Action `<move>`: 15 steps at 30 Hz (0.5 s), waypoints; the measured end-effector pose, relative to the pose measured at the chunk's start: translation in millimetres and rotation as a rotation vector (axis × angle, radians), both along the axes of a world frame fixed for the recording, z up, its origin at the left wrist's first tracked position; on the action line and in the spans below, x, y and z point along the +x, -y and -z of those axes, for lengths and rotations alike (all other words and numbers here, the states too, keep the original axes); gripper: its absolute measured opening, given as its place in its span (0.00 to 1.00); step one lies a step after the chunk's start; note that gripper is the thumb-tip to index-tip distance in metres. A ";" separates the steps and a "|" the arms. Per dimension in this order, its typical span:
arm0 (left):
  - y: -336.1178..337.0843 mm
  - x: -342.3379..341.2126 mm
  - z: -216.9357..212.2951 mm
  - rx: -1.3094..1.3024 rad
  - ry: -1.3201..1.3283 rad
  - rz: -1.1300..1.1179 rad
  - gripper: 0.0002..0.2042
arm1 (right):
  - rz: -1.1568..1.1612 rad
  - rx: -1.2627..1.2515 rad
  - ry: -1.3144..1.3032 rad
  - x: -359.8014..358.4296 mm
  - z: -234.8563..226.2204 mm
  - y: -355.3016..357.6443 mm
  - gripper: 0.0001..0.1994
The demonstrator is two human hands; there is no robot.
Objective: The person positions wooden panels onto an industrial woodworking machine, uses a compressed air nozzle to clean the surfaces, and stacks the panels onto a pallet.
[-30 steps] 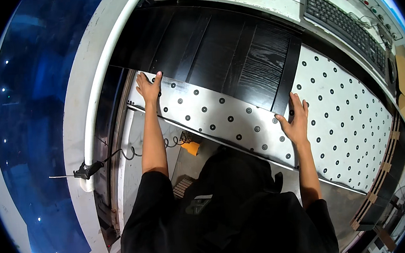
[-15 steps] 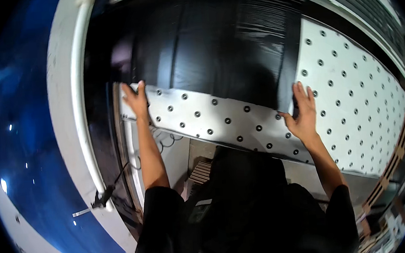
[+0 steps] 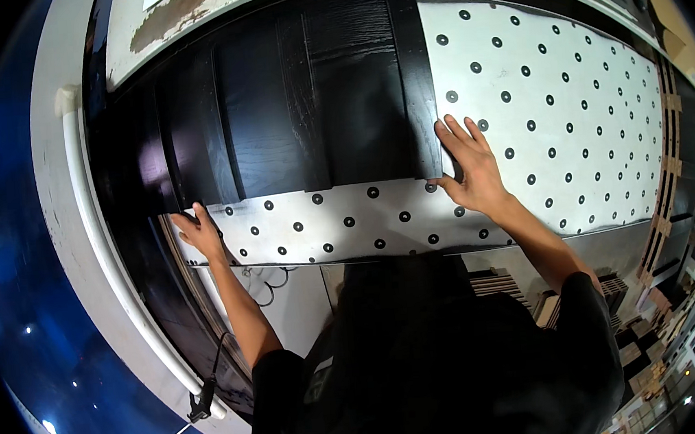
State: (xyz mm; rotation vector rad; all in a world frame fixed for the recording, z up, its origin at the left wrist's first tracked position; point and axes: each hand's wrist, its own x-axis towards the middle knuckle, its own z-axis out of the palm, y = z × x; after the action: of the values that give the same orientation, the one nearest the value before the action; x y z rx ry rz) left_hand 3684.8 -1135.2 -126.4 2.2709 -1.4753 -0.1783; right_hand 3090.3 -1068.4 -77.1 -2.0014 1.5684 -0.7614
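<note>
dotted white table [image 3: 568, 110] | black wood-grain panel [image 3: 299, 115] | both hands flat

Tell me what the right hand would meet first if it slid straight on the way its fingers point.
The right hand lies flat on the white dotted surface, fingers pointing up and slightly left. Going on, the fingertips would probably meet the right edge of the black wood-grain panel almost at once; whether that edge stands proud is unclear.

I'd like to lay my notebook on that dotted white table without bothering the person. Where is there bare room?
The widest free patch is the dotted white table right of the black wooden panel, beyond the right hand. A narrow free strip runs below the panel, between the left hand and the right. It is crowded at the panel's corners, where the hands press.
</note>
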 end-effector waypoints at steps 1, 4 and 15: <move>-0.6 -1.7 -0.9 0.005 0.006 -0.005 0.46 | -0.007 0.005 0.001 0.6 -0.5 -0.6 0.45; 1.4 -3.5 0.5 0.013 0.041 -0.007 0.45 | -0.006 0.008 -0.012 0.6 -2.9 0.3 0.45; -1.5 19.5 16.4 -0.002 0.167 0.016 0.43 | -0.010 -0.013 -0.006 1.1 3.9 -4.4 0.47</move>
State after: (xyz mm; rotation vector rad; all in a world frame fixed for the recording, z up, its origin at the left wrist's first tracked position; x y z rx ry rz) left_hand 3704.4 -1133.7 -142.8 2.3210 -1.5751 0.0080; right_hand 3091.3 -1064.0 -81.1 -2.0214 1.5591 -0.7644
